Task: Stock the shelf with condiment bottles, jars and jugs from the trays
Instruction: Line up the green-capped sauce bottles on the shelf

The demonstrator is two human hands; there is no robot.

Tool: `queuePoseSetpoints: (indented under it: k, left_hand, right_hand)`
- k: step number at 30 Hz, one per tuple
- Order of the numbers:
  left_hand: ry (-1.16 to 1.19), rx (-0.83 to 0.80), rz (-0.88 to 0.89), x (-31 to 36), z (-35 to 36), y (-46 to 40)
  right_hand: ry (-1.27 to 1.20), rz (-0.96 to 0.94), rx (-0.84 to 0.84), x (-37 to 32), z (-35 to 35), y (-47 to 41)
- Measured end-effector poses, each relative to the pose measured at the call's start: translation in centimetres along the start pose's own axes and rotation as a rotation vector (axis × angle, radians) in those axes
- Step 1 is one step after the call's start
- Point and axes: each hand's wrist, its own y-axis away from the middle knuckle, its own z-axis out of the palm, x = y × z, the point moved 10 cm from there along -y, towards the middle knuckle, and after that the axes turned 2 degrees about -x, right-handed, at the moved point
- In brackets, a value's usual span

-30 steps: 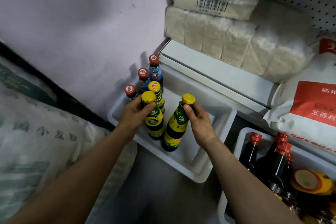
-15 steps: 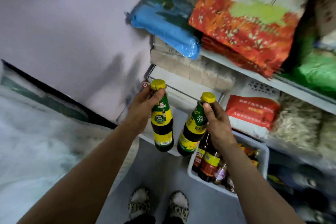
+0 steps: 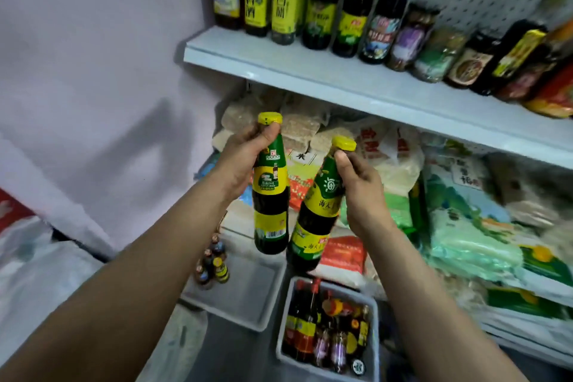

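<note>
Standing at six o'clock on the floor, a grey tray (image 3: 373,335) is crowded with dark bottles and small jars. Just beside it at seven o'clock a second grey tray (image 3: 248,298) holds only a few small bottles (image 3: 212,263) bunched in its far left corner. Above the trays, near the middle of the view, the left hand (image 3: 245,161) has its grip clenched round the neck of a yellow-capped bottle (image 3: 270,192), which hangs upright. The right hand (image 3: 361,186) grips the neck of a second yellow-capped bottle (image 3: 316,211), tilted with its base swung left, close against the first bottle's base. Behind the hands, bags of grain and noodles (image 3: 465,220) fill the lower shelves. Farther off, from twelve to two o'clock, the white shelf (image 3: 341,77) carries a row of bottles and jars (image 3: 350,9) before a pegboard back.
</note>
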Motion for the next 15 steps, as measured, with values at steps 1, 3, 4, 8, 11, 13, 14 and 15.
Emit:
queuePoseSetpoints:
  k: [1, 3, 4, 8, 11, 13, 14, 15]
  left_hand:
    - [0.007, -0.010, 0.027, 1.9, 1.2, 0.1]
    - [0.029, -0.018, 0.083, 5.5, 3.1, -0.1]
    - [0.035, -0.018, 0.107, 7.3, 3.9, -0.2]
    - [0.042, -0.050, 0.191, 12.9, 6.7, -1.0]
    - [0.018, -0.079, 0.268, 16.8, 8.0, -2.2]
    - [0.023, -0.107, 0.301, 19.2, 8.6, -3.4]
    - [0.022, -0.130, 0.314, 20.2, 8.9, -4.1]
    - [0.021, -0.155, 0.324, 21.1, 9.3, -4.8]
  right_hand:
    - [-0.011, -0.034, 0.007, -2.5, -0.7, 0.0]
    - [-0.008, -0.106, 0.005, -7.1, -1.7, -0.3]
    - [-0.008, -0.134, 0.006, -9.1, -2.1, -0.6]
    - [-0.043, -0.196, 0.037, -15.1, -3.5, -2.3]
    - [-0.056, -0.258, 0.069, -18.9, -4.4, -3.7]
    - [-0.070, -0.291, 0.087, -21.0, -4.8, -5.0]
    - [-0.072, -0.301, 0.094, -21.9, -4.8, -5.6]
    - [-0.069, -0.309, 0.102, -22.6, -4.8, -6.4]
